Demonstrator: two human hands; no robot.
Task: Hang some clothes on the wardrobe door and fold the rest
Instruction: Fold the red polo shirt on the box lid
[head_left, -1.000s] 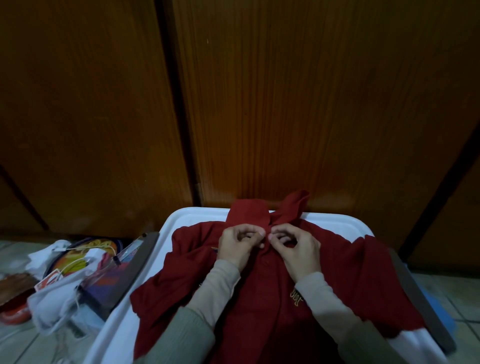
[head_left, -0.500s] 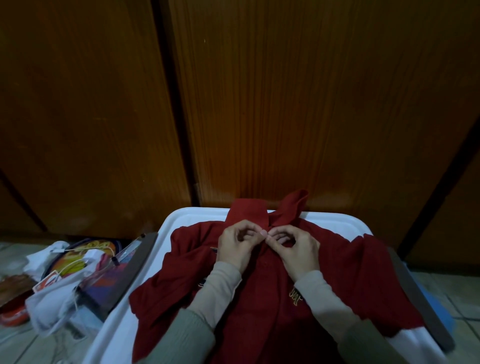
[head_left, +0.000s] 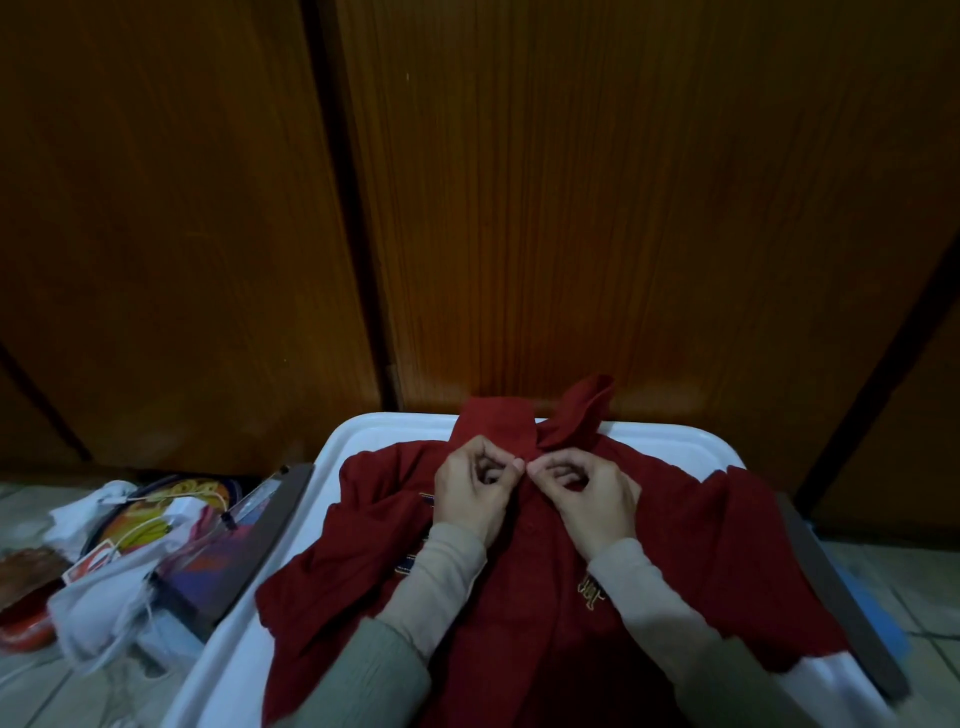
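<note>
A dark red polo shirt (head_left: 524, 582) lies face up on a white tray-like surface (head_left: 395, 428), its collar toward the wardrobe. A gold embroidered mark sits on its chest at the right. My left hand (head_left: 470, 491) and my right hand (head_left: 595, 499) meet just below the collar. Each pinches one edge of the shirt's front opening between thumb and fingertips, the two pinches almost touching. The brown wooden wardrobe doors (head_left: 571, 208) fill the view behind the shirt.
On the tiled floor at the left lies a heap of white plastic bags and colourful packages (head_left: 124, 540). A dark flat board (head_left: 260, 540) leans along the tray's left edge, another dark strip (head_left: 841, 597) runs along its right edge, with something blue beyond.
Both hands stay pinched at the shirt's front opening under the collar; the fingertips have shifted only slightly. The shirt has not moved.
</note>
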